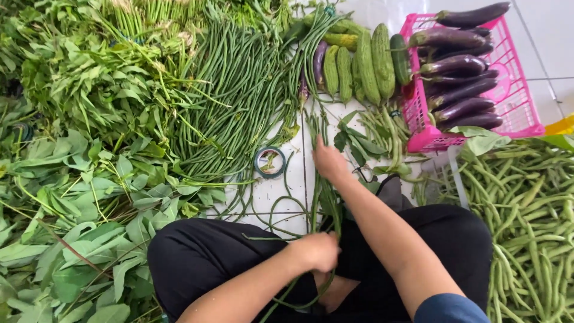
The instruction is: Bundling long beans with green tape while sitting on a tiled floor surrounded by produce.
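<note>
I sit on a white tiled floor with my legs in black trousers. My left hand (317, 251) is closed around a bunch of long green beans (320, 197) near my lap. My right hand (329, 160) reaches forward along the same bunch and grips its upper stalks. The beans run from my lap up toward a large heap of long beans (239, 96). A roll of green tape (269, 162) lies on the tile just left of my right hand.
Leafy greens (78, 179) cover the left side. Bitter gourds and cucumbers (365, 63) lie at the top. A pink basket (514, 96) holds purple eggplants (460, 66). Short green beans (526, 209) pile at the right.
</note>
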